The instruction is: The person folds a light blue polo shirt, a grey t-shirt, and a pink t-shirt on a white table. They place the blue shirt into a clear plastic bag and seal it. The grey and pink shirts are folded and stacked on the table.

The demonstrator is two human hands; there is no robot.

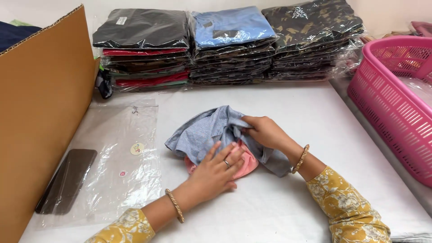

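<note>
A crumpled grey-blue garment (202, 132) lies in the middle of the white table (292, 108), with a pink garment (248, 164) partly under it. My left hand (216, 173) presses flat on the pink and grey cloth, fingers spread. Just above it, my right hand (265, 131) pinches a fold of the grey garment. Both wrists carry gold bangles and yellow flowered sleeves.
Clear plastic bags (117, 162) and a dark flat card (67, 180) lie at the left beside a cardboard box wall (40, 112). Three stacks of bagged folded clothes (225, 45) line the back. A pink plastic basket (396, 99) stands at the right.
</note>
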